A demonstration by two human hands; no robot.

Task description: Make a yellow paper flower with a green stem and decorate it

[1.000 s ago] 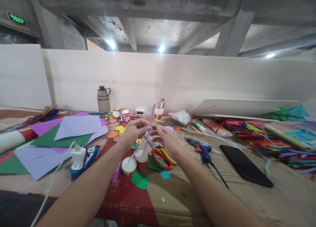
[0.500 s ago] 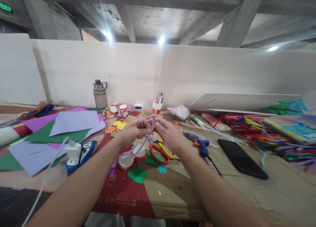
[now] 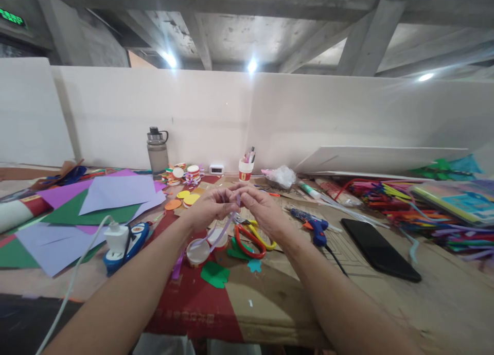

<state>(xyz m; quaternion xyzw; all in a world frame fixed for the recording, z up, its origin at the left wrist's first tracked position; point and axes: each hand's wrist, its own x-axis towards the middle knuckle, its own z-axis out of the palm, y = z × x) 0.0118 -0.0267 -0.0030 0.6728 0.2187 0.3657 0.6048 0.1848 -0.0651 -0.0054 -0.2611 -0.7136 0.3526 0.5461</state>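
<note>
While my left hand (image 3: pixel 210 207) and right hand (image 3: pixel 260 209) pinched a thin pale-purple paper strip (image 3: pixel 225 231), bending seemed started, with plenty left dangling.

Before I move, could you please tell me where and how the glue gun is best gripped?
Probably take the glue gun by its handle, from the right: its nozzle and orange part lie to the handle's left, and its cord trails from the near end.
</note>
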